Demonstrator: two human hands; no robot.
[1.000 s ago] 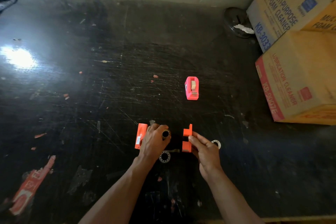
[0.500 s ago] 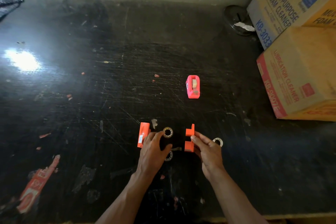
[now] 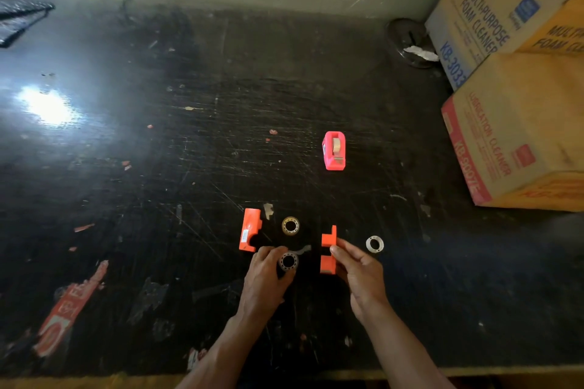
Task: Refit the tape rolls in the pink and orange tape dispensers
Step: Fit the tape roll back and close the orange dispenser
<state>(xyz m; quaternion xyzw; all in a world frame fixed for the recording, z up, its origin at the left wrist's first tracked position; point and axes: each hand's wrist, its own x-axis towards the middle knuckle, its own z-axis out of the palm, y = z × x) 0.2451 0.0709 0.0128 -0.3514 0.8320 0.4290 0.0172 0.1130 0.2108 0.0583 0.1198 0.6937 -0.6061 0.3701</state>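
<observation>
The pink tape dispenser stands closed on the black table, a tape roll inside it. The orange dispenser lies apart in two halves. One orange half rests flat at the left. My right hand grips the other orange half, held on edge. My left hand holds a clear tape roll with a loose tail trailing right. A second tape roll lies between the halves. A white core ring sits to the right of my right hand.
Two stacked cardboard boxes fill the right side. A dark round dish stands by the back wall. A red label scrap lies at the front left. The table's front edge runs along the bottom.
My left hand has let go of one tape roll near the left orange half, drawn back toward me and taken hold of the nearer roll. My right hand stays on the orange half.
</observation>
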